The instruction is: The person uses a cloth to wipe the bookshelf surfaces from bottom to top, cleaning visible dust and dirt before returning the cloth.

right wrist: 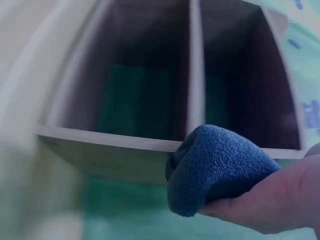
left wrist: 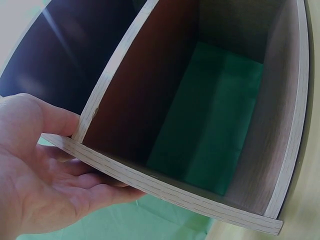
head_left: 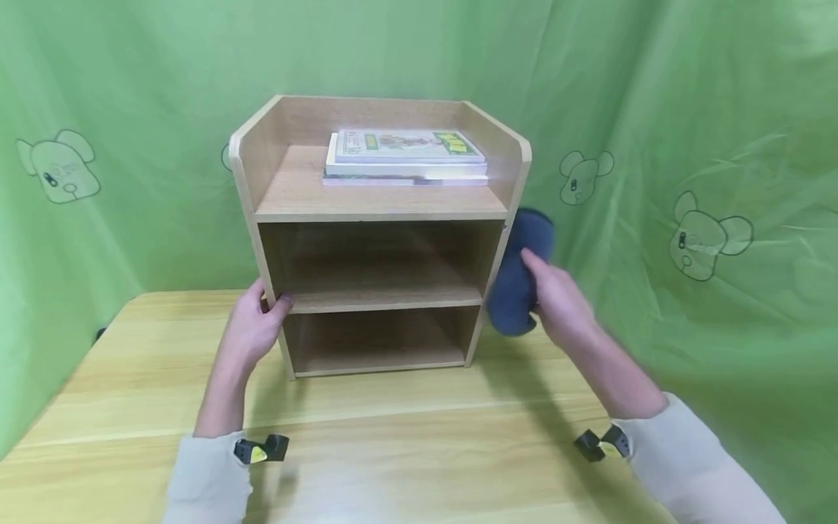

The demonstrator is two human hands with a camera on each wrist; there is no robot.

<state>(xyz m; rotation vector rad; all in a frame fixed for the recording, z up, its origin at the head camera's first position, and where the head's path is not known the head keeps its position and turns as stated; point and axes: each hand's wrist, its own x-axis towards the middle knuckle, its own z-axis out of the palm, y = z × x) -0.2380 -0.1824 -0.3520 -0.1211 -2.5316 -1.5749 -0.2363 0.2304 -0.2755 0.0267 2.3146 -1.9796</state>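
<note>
A small wooden shelf (head_left: 380, 302) with an open top tray and two compartments stands on the table. My left hand (head_left: 257, 320) grips its left side panel (left wrist: 170, 187) at the height of the middle board, thumb in front and fingers behind the panel. In my right hand (head_left: 563, 302) is a folded dark blue cloth (head_left: 517, 276) with a towel-like nap, pinched between thumb and fingers. The cloth (right wrist: 225, 162) lies along the outside of the shelf's right side panel (right wrist: 107, 140). Most of the right fingers are hidden behind it.
On the shelf's top board lies a stack of books (head_left: 406, 156). The light wooden table (head_left: 393, 444) extends in front and to the left. A green curtain (head_left: 393, 47) with mouse-like drawings hangs close behind and to the right.
</note>
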